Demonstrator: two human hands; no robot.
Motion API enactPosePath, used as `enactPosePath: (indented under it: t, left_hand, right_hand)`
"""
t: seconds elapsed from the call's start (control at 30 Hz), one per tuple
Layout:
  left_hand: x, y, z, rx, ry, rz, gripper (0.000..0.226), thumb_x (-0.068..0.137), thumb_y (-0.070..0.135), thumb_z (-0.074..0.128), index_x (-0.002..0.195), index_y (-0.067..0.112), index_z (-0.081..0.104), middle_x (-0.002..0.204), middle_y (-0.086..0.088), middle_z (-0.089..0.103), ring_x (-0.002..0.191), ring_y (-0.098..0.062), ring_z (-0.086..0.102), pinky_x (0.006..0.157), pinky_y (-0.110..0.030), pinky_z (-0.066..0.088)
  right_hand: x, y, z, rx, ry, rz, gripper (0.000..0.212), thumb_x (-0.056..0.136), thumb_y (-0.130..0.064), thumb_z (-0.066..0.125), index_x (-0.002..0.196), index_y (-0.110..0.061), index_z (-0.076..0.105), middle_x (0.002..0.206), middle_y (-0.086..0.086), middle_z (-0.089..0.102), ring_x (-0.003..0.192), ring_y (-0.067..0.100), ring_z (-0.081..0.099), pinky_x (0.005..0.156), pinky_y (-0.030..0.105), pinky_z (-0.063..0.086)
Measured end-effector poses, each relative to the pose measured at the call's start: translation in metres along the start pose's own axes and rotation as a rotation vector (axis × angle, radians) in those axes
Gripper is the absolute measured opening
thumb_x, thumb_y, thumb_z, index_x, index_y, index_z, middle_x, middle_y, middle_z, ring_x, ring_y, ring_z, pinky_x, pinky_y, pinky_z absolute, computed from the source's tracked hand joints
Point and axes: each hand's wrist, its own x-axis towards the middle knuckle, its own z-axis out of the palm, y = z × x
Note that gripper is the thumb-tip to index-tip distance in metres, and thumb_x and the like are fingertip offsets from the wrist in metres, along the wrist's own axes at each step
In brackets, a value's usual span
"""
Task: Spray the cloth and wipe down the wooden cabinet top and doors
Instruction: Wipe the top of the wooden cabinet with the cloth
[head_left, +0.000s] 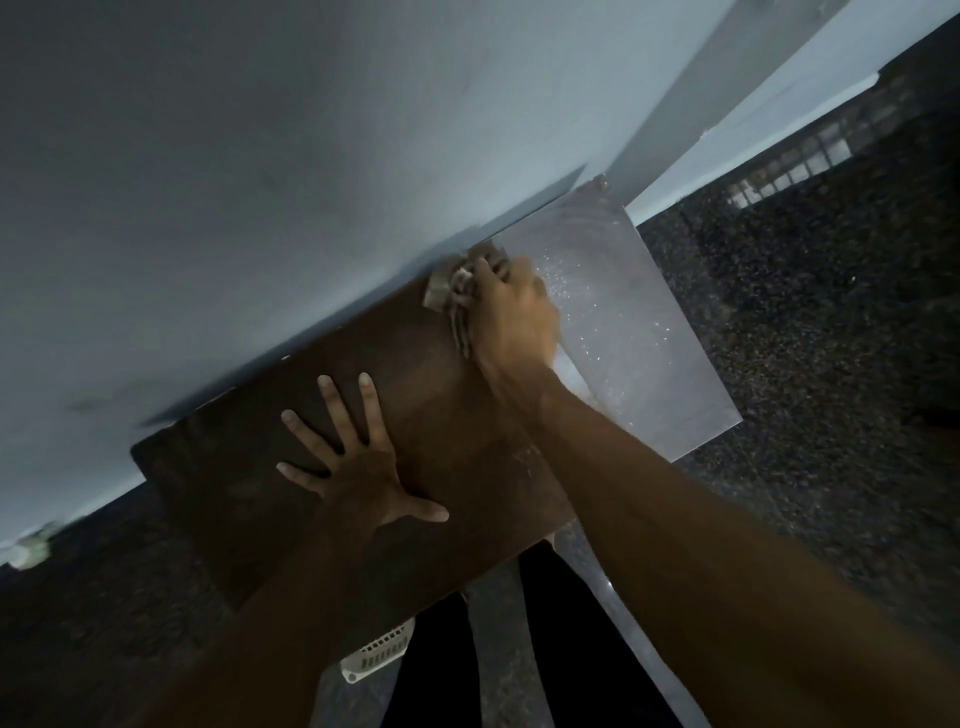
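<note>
Standing close against the cabinet, I see my dark trousers (441, 670) at the bottom of the view. A white slotted plastic thing (382, 649), perhaps a basket, sits just beside them on the speckled floor (805, 364). Both forearms reach forward from there.

My left hand (358, 467) lies flat on the near, dark part of the wooden cabinet top (431, 405). Its fingers (332, 410) are straight and spread wide, thumb out to the side, holding nothing. I judge it is there to brace me while the other arm works.

My right arm stretches farther, almost straight, crossing the top toward its back edge. There my right hand (514, 317) is knuckles-up, its fingers curled down around the bunched cloth (447, 293). It presses the cloth onto the wood right where the top meets the pale wall (260, 156). The cloth shows blurred at the hand's left, which suggests a wiping stroke along that rear edge.

To the right of the hand the top has a pale sheen dotted with bright specks. That may be spray damp or only reflected light; I cannot tell which. No spray bottle is in view, and the cabinet doors are hidden below the top. I judge the top is the part in hand, with the doors to follow.
</note>
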Motion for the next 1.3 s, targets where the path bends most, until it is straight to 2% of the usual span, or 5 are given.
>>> enactPosePath:
  t: [0.27, 0.53, 0.93, 1.17, 1.3]
  left_hand:
    - [-0.001, 0.001, 0.000, 0.018, 0.009, -0.007, 0.181, 0.032, 0.067, 0.092, 0.127, 0.034, -0.058, 0.129, -0.005, -0.069, 0.127, -0.051, -0.050, 0.105, -0.082, -0.002]
    - [0.001, 0.000, 0.000, 0.015, 0.000, -0.003, 0.180, 0.033, 0.068, 0.092, 0.125, 0.034, -0.060, 0.128, -0.005, -0.070, 0.126, -0.051, -0.052, 0.105, -0.082, -0.002]
    - [0.001, 0.001, -0.001, 0.013, -0.016, -0.020, 0.180, 0.033, 0.069, 0.091, 0.126, 0.033, -0.059, 0.127, -0.005, -0.070, 0.124, -0.052, -0.052, 0.106, -0.082, -0.001]
    - [-0.001, 0.000, -0.001, 0.034, -0.026, -0.023, 0.177, 0.036, 0.070, 0.090, 0.129, 0.031, -0.056, 0.127, -0.007, -0.070, 0.123, -0.054, -0.052, 0.106, -0.082, 0.001]
    - [0.000, 0.001, -0.003, 0.036, -0.026, -0.029, 0.177, 0.037, 0.069, 0.090, 0.128, 0.031, -0.057, 0.127, -0.008, -0.070, 0.123, -0.054, -0.051, 0.106, -0.081, 0.001]
  right_hand:
    - [-0.026, 0.012, 0.006, -0.017, -0.064, -0.169, 0.064, 0.087, -0.020, 0.072, 0.145, -0.016, 0.044, 0.129, 0.014, 0.049, 0.110, 0.032, 0.055, 0.083, 0.042, 0.056]
    - [-0.191, 0.140, 0.015, -0.033, -0.119, -0.091, 0.080, 0.065, -0.020, 0.088, 0.137, -0.019, 0.055, 0.104, 0.013, 0.055, 0.070, 0.027, 0.061, 0.040, 0.036, 0.054]
    - [-0.044, 0.055, -0.003, 0.096, -0.024, 0.048, 0.059, 0.087, -0.015, 0.072, 0.141, -0.016, 0.050, 0.125, 0.014, 0.056, 0.103, 0.030, 0.059, 0.080, 0.043, 0.056]
    - [-0.060, 0.012, 0.012, -0.003, -0.209, -0.338, 0.083, 0.070, -0.028, 0.086, 0.143, -0.020, 0.047, 0.125, 0.014, 0.051, 0.106, 0.032, 0.058, 0.072, 0.041, 0.058]
    - [-0.084, 0.059, 0.008, -0.047, -0.327, -0.483, 0.068, 0.083, -0.024, 0.072, 0.145, -0.021, 0.044, 0.127, 0.014, 0.049, 0.114, 0.035, 0.053, 0.071, 0.048, 0.059]
